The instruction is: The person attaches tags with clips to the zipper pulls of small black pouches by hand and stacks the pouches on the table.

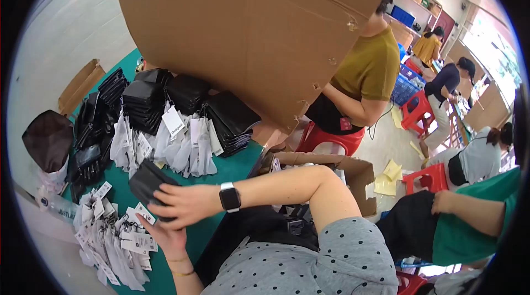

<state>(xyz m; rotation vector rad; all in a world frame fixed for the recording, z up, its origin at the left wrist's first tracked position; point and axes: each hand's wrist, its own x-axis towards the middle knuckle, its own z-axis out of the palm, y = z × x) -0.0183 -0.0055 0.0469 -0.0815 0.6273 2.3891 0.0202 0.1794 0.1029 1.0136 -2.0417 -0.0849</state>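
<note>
A black wallet [148, 180] is between my hands, tilted above the green table. My right hand [185, 202], with a watch at the wrist, lies over it with the fingers across its face. My left hand [170, 240], with a bracelet, is at its lower end; my right hand partly hides that grip. Just below lies a heap of white tags and pale pouches [118, 245]. Beyond my hands stand stacks of black wallets [144, 99], with pale pouches [190, 149] and white tags [173, 121] hanging from their near edges.
A large cardboard sheet [243, 35] rises over the back of the green table [234, 171]. An open cardboard box [356, 179] stands right of the table. A person in an olive shirt [367, 68] sits behind the sheet on a red stool [331, 139]. A green-sleeved person [469, 223] is close on the right.
</note>
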